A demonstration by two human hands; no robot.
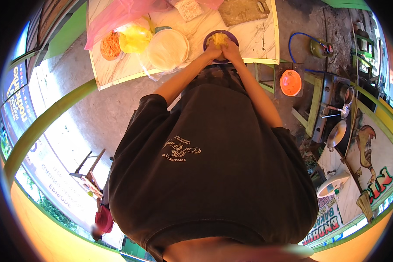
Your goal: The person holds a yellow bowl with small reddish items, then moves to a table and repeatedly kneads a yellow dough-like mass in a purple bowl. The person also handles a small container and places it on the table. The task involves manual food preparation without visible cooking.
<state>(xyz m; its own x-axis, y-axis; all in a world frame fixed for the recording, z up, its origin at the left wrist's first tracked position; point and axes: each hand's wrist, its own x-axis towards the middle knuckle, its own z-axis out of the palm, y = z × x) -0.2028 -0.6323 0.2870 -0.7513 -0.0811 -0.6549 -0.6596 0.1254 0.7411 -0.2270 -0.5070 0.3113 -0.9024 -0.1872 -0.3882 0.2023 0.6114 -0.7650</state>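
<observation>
A dark purple bowl [237,41] stands near the front edge of the marble-patterned table. Both my hands are in it: my left hand [213,49] and my right hand [230,49] close together around a clump of pale yellow food strips [219,38]. What the strips are made of, I cannot tell. To the left lies a stack of round, thin wrappers [167,49]. Beyond it are a yellow plastic bag [135,39] and a heap of orange shredded food, probably carrot [110,46]. My fingertips are partly hidden in the food.
A worn wooden board [244,12], a pale textured block [189,9] and pink plastic sheeting [118,19] lie on the table's far side. On the right are an orange basin [290,83], a gas cylinder [317,48] with a blue hose, and a stove with pans [336,133]. Another person [104,218] is at lower left.
</observation>
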